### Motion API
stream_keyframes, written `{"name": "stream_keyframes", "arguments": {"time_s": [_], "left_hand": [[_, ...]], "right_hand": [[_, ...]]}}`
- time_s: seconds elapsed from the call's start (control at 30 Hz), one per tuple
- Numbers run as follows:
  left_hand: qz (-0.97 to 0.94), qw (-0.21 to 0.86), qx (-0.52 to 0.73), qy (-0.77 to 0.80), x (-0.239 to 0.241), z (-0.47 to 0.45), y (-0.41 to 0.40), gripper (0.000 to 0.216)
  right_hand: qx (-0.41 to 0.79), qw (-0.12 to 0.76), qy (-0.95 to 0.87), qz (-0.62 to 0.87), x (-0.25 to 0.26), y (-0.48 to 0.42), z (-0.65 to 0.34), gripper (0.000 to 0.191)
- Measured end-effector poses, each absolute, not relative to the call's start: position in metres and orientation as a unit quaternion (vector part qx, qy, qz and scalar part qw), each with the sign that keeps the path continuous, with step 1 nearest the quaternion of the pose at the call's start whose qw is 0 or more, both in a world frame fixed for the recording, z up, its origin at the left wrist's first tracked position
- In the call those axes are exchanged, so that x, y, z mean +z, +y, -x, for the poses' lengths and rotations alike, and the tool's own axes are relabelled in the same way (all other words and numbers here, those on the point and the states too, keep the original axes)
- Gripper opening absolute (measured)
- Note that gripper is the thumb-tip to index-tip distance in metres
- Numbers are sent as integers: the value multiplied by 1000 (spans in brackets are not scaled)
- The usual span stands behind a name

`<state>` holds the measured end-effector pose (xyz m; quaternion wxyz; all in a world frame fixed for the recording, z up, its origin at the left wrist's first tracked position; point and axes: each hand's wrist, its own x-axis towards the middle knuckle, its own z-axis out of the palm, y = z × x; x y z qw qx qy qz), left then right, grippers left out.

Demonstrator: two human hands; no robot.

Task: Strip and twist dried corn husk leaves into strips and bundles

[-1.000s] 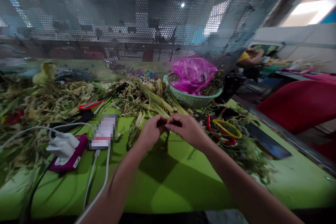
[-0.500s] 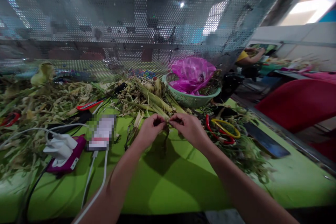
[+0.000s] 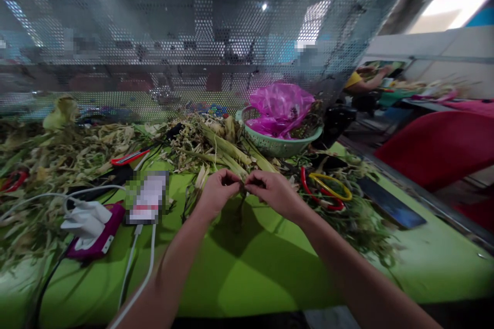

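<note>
My left hand (image 3: 219,190) and my right hand (image 3: 268,190) meet at the middle of the green table (image 3: 278,277), thumbs and forefingers pinched almost tip to tip. Between them is a thin, dark plant stem (image 3: 243,199) that hangs down from the fingertips. Its upper part is hidden by my fingers. Just beyond, long pale-green stalks (image 3: 227,146) lie on a heap of dried plant scraps (image 3: 189,149). Scissors with red and yellow handles (image 3: 332,187) rest to the right of my right hand, partly among green trimmings (image 3: 358,226).
A green basket (image 3: 281,148) holding a pink plastic bag (image 3: 283,105) stands behind. At left are a plugged-in phone (image 3: 148,198), a purple power strip (image 3: 96,239), cables and a red cutter (image 3: 129,157). A dark phone (image 3: 391,203) lies right. A person (image 3: 365,82) sits farther off.
Both hands have come slightly lower and closer together, still pinching at the same spot. The view has shifted slightly; the things on the table stay where they were.
</note>
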<state>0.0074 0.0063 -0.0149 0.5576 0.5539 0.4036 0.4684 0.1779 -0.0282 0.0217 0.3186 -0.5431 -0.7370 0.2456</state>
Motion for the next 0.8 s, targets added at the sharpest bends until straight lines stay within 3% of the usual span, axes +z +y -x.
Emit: {"name": "stream_keyframes", "arguments": {"time_s": [0.2,0.43,0.6,0.8], "left_hand": [[-592,516,469,404,-16,-8,6,13],[-658,429,463,410,-11,-10,2,10],[-700,323,465,435,-10,-13,-2,14],[-732,190,471,454,-11,-15,-6,17]], "right_hand": [[202,387,-730,526,17,-24,-177,9],[302,402,-682,531,9,-20,-172,19],[282,418,-658,559,3,-17,-170,21],[363,455,-616,531,0,-15,-167,26]]}}
